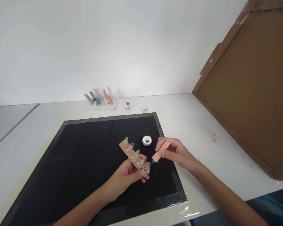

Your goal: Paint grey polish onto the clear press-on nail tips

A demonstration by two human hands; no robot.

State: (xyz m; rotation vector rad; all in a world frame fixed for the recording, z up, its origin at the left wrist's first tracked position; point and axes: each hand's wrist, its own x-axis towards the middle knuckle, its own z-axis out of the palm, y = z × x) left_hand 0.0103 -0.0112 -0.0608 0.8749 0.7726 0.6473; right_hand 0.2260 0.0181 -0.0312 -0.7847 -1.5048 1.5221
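My left hand [129, 175] is closed round the near end of a tan nail display stand [128, 153], held tilted over the black mat. Several clear false nails [136, 155] stand on it in a row. Between the fingers of my right hand [173, 152] is a nail polish brush [161, 151] with a peach handle. Its dark tip points down-left and meets, or nearly meets, the false nail [148, 168] at the stand's near end. Just beyond both hands, a small round white pot [147, 141] with greyish contents sits on the mat.
The black mat [85, 157] is taped to a white table. Along the back stand polish bottles with peach caps [110, 100], an uncapped bottle [127, 106] and a small white lid [144, 108]. A cardboard sheet [250, 78] leans at the right, near small round pieces [214, 137].
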